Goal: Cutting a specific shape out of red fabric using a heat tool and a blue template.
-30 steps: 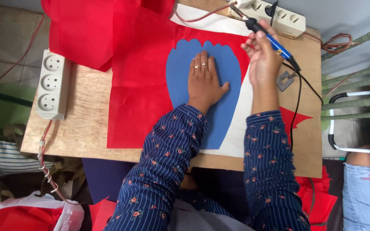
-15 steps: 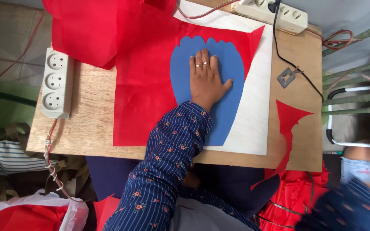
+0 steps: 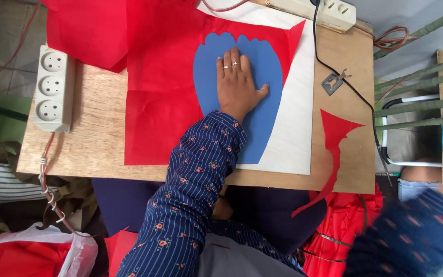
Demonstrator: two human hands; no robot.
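1. Presently the left hand [image 3: 237,84] lies flat, palm down, fingers together and extended, pressing on the blue paper template [image 3: 255,133]; it clamps nothing, it only bears down.
2. The right hand itself is not visible; only a blurred patterned sleeve [image 3: 411,236] shows at the 5 o'clock corner of the view, so its state cannot be told.
3. The blue template sits on the red sheet [image 3: 165,102], at about 12 o'clock from the person's body, and overlaps the white board [image 3: 298,128] to its 3 o'clock side.
4. Risk: the template is held by one palm only, near its upper middle. Its lower end, toward 6 o'clock, is unweighted and could pivot or creep over the smooth red sheet, spoiling the alignment.
5. Risk: the red sheet is creased and lies partly on the wooden table [image 3: 88,128]; a tug on it could shift the sheet and template together.
6. Risk: the black cable [image 3: 352,87] runs across the table at 3 o'clock, close to the board's edge; it could snag a passing sleeve and drag across the work.
7. Risk: the red offcut [image 3: 334,138] hangs over the near table edge at 4 o'clock and is liable to slide off.
8. Count: one blue template; one white board; one hand in view, bearing two rings; one red offcut; one small metal piece [image 3: 333,82].
9. Count: two power strips, the grey one [image 3: 52,87] at 9 o'clock showing three sockets, the other [image 3: 329,13] at 1 o'clock partly out of view.
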